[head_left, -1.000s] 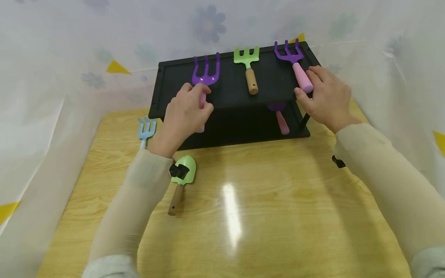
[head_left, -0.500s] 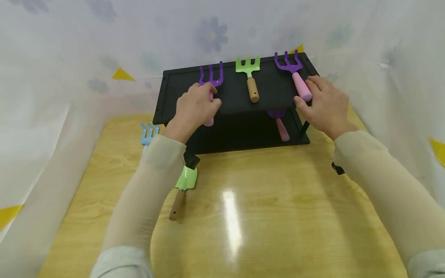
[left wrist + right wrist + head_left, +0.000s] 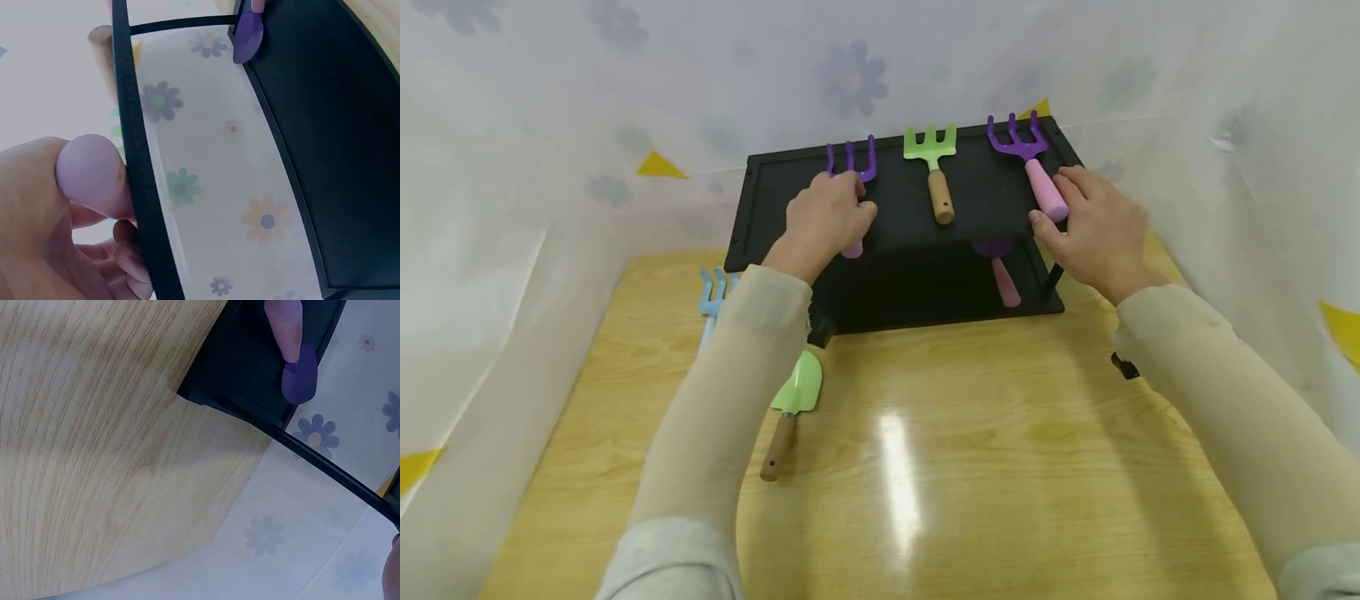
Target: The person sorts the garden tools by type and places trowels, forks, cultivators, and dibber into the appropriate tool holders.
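Note:
In the head view my left hand (image 3: 826, 218) grips the pink handle (image 3: 853, 249) of a purple fork (image 3: 868, 174) over the black rack's top shelf (image 3: 898, 221). The left wrist view shows the handle's round end (image 3: 91, 169) between thumb and fingers, beside the shelf edge. My right hand (image 3: 1097, 233) rests at the shelf's right front corner, fingers relaxed next to the pink handle (image 3: 1046, 192) of another purple fork (image 3: 1018, 148). A green fork (image 3: 931, 150) with a wooden handle lies between them on the shelf.
On the lower shelf (image 3: 887, 321) lies a purple tool with a pink handle (image 3: 1006, 283). A green trowel (image 3: 802, 385) lies on the wooden table (image 3: 985, 467), in front of the rack. A light blue fork (image 3: 710, 308) is left of the rack, partly behind my left sleeve.
My left hand has moved right and inward over the shelf with the purple fork. The right hand stays at the right corner. The head view has shifted slightly.

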A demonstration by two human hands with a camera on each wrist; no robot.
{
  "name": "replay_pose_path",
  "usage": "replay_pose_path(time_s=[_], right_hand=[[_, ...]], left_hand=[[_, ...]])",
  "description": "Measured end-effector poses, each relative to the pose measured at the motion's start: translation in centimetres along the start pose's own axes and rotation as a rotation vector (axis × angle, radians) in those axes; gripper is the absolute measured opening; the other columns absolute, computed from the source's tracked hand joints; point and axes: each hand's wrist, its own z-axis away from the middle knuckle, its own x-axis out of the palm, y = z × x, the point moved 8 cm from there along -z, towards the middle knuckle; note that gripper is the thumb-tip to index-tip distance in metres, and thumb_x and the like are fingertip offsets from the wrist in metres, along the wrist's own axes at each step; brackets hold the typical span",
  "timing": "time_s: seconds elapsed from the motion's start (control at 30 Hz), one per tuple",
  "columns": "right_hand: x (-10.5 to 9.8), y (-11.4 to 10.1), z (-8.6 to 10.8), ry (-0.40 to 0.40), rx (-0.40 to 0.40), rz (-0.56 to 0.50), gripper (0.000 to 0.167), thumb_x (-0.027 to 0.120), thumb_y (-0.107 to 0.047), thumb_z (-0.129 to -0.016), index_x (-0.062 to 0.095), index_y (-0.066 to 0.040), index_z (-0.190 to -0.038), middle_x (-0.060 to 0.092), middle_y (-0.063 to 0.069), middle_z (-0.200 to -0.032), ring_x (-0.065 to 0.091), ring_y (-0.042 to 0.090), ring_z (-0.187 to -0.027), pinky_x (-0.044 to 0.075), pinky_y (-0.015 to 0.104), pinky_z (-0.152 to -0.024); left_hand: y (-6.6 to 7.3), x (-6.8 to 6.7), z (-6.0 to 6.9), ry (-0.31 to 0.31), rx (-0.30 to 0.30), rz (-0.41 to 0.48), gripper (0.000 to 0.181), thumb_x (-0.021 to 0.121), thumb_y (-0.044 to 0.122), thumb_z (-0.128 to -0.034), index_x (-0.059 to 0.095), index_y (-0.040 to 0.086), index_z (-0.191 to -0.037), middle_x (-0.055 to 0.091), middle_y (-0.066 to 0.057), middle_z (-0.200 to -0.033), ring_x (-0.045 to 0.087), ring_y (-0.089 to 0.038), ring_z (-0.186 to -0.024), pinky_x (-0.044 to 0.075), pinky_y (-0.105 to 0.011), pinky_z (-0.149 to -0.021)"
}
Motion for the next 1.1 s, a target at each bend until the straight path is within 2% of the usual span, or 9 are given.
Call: replay_pose_path(time_s=[0.07,0.17,0.33,0.4,0.5,0.67,0.8,1.0,1.1], right_hand=[[0.2,-0.1,0.2,0.020,-0.004,-0.007,0.069,0.037,-0.051,-0.099,0.042,-0.004,-0.149,0.042,0.016,-0.153,0.043,0.037,-0.139,0.043,0.065,-0.099],[0.2,-0.3,0.1,0.045,-0.002,-0.010,0.068,0.038,-0.050,-0.099,0.044,-0.004,-0.148,0.044,0.015,-0.152,0.044,0.037,-0.138,0.045,0.065,-0.096],[0.8,-0.5,0.1,-0.005,0.005,-0.005,0.068,0.036,-0.050,-0.100,0.041,-0.004,-0.150,0.041,0.015,-0.154,0.042,0.037,-0.139,0.042,0.066,-0.099],[1.0,-0.5,0.2,-0.012,0.004,-0.011,0.068,0.036,-0.050,-0.100,0.041,-0.004,-0.150,0.041,0.015,-0.154,0.042,0.037,-0.140,0.042,0.066,-0.100],[0.8,-0.3,0.3,0.012,0.004,-0.015,0.068,0.037,-0.050,-0.100,0.041,-0.004,-0.149,0.042,0.015,-0.154,0.042,0.037,-0.140,0.042,0.066,-0.099],[0.3,0.0,0.1,0.027,0.010,0.005,0.067,0.037,-0.050,-0.100,0.042,-0.005,-0.149,0.042,0.014,-0.154,0.041,0.035,-0.141,0.043,0.067,-0.098],[0.1,-0.1,0.1,0.022,0.009,0.007,0.067,0.037,-0.050,-0.100,0.042,-0.005,-0.149,0.042,0.014,-0.154,0.041,0.035,-0.140,0.044,0.066,-0.096],[-0.1,-0.2,-0.1,0.039,0.007,0.002,0.067,0.035,-0.050,-0.100,0.042,-0.005,-0.149,0.043,0.014,-0.153,0.042,0.035,-0.140,0.044,0.066,-0.096],[0.0,-0.1,0.0,0.020,0.010,0.006,0.068,0.035,-0.050,-0.100,0.042,-0.004,-0.149,0.042,0.014,-0.154,0.042,0.036,-0.140,0.043,0.067,-0.097]], left_hand=[[-0.3,0.3,-0.2,0.005,-0.012,0.014,0.048,0.040,0.037,-0.1010,0.047,0.019,-0.145,0.051,-0.010,-0.137,0.058,-0.026,-0.108,0.051,-0.043,-0.091],[-0.6,0.1,-0.5,0.046,-0.029,0.051,0.049,0.039,0.038,-0.1019,0.043,0.021,-0.148,0.049,-0.010,-0.139,0.056,-0.026,-0.110,0.050,-0.043,-0.095],[-1.7,0.2,-0.3,0.105,-0.075,0.127,0.050,0.037,0.038,-0.1029,0.036,0.022,-0.151,0.045,-0.010,-0.143,0.057,-0.027,-0.101,0.050,-0.042,-0.094],[-2.0,0.2,0.1,0.135,-0.070,0.142,0.048,0.036,0.037,-0.1031,0.038,0.022,-0.149,0.046,-0.010,-0.142,0.057,-0.027,-0.097,0.051,-0.041,-0.091],[-1.9,0.3,0.8,0.170,-0.019,0.135,0.049,0.037,0.043,-0.1024,0.040,0.022,-0.146,0.045,-0.011,-0.141,0.058,-0.028,-0.094,0.052,-0.042,-0.087],[-1.0,1.1,2.4,0.143,0.105,0.010,0.062,0.044,0.057,-0.0971,0.040,0.021,-0.147,0.041,-0.014,-0.142,0.057,-0.027,-0.096,0.054,-0.044,-0.087],[-0.7,1.3,3.4,0.148,0.170,-0.060,0.070,0.051,0.057,-0.0951,0.035,0.018,-0.152,0.042,-0.016,-0.139,0.054,-0.025,-0.099,0.056,-0.044,-0.084],[-1.1,1.2,4.1,0.127,0.209,-0.050,0.075,0.046,0.049,-0.0982,0.016,0.019,-0.161,0.037,-0.016,-0.150,0.048,-0.028,-0.119,0.052,-0.048,-0.094],[-1.4,1.3,4.4,0.126,0.243,-0.010,0.071,0.044,0.043,-0.0986,0.021,0.016,-0.160,0.038,-0.016,-0.151,0.048,-0.029,-0.122,0.050,-0.048,-0.097]])
